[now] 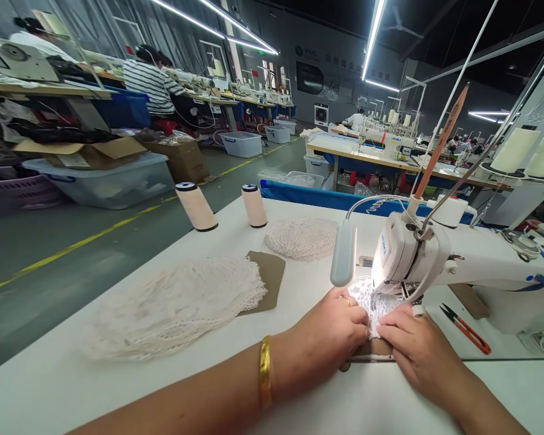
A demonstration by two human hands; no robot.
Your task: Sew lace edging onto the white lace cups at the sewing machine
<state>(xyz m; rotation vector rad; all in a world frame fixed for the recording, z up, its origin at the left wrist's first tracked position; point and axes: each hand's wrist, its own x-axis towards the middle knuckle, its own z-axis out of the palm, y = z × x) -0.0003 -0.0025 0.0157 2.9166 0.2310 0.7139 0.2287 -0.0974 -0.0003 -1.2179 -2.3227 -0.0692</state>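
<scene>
A piece of white lace [363, 291] lies under the head of a white sewing machine [396, 254], lit by a small lamp [343, 254]. My left hand [338, 323], below a gold bangle, has its fingers curled and pressed together on the lace's left edge. On the right side of the lace, my right hand [414, 341] rests with fingers bent, thumb and fingertips at the fabric. Both hands are in front of the needle area, which is largely hidden by the machine head. A brown piece shows between the hands at the table slot.
A large lace pile [176, 302] lies left on brown card [269, 281], a smaller pile [301, 238] behind. Two thread cones [197, 207] [254, 206] stand at the back edge. Orange-handled snips [469, 329] lie right. People sit at machines farther off.
</scene>
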